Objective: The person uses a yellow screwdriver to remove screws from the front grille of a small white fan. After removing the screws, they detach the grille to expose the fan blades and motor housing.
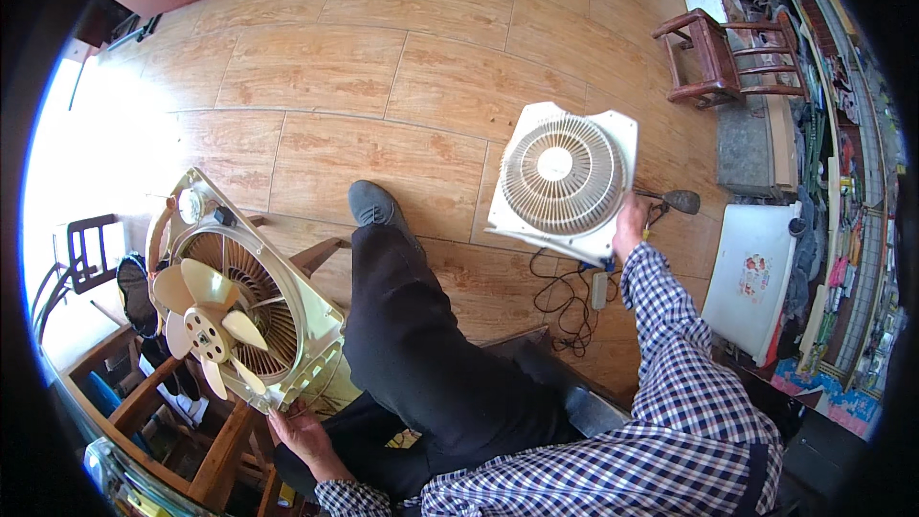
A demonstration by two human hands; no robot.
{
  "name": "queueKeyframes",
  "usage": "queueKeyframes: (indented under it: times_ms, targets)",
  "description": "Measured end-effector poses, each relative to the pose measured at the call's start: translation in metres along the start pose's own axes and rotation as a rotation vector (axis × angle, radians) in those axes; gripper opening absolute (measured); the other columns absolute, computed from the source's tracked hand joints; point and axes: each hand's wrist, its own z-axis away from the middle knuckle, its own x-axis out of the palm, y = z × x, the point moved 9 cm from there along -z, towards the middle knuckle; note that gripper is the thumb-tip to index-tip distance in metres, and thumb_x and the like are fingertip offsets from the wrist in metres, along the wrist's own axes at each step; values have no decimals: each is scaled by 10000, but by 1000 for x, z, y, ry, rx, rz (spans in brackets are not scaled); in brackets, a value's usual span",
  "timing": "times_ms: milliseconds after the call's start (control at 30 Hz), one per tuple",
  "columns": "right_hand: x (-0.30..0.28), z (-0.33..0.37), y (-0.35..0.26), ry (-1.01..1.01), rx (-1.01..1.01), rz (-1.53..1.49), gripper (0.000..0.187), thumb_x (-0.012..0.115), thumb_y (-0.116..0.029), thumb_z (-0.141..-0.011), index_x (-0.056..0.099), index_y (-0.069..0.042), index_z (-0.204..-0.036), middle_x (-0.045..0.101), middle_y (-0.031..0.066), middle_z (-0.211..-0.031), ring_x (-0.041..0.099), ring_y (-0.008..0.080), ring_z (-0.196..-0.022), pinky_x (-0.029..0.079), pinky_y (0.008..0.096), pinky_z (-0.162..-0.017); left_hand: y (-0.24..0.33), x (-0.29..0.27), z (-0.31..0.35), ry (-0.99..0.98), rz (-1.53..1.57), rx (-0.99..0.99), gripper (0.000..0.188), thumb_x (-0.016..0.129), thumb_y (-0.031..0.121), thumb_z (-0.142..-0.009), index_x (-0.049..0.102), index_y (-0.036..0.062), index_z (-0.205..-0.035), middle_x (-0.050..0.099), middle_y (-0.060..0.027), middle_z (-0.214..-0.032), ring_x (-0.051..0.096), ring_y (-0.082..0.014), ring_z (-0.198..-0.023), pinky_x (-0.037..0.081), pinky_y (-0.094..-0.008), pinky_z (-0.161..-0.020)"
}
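Note:
At the right, my right hand is closed on the lower right corner of a square white fan cover with a round, domed grille. The cover is held above the floor. On the left, a cream box fan body leans tilted, its blades exposed in front of a ribbed round opening. A round knob or motor part sits at its upper corner. My left hand grips the fan body's lower edge; its fingertips are partly hidden there.
Below the cover, a black cable lies coiled beside a power strip on the tiled floor. A wooden frame stands at lower left. A reddish wooden chair, a white box and crowded shelves line the right side.

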Motion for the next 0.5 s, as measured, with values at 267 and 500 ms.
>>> queueKeyframes:
  times_ms: [267, 500]
  targets:
    - [74, 29, 93, -18, 315, -423, 407, 517, -299, -1156, 694, 17, -1342, 728, 152, -1343, 658, 286, -1226, 514, 462, -1085, -3, 13, 3, -15, -22, -17, 499, 556, 326, -1193, 482, 91, -1627, 623, -81, -1541, 630, -225, -1289, 489, -390, -1108]
    - [234, 11, 61, -118, 358, -582, 387, 558, -403, -1115, 691, -51, -1208, 688, 101, -1213, 611, 247, -1099, 524, 500, -998, -12, 3, -13, -177, -12, -72, 508, 519, 341, -1201, 501, 63, -1626, 622, -119, -1563, 622, -267, -1361, 481, -430, -1163]
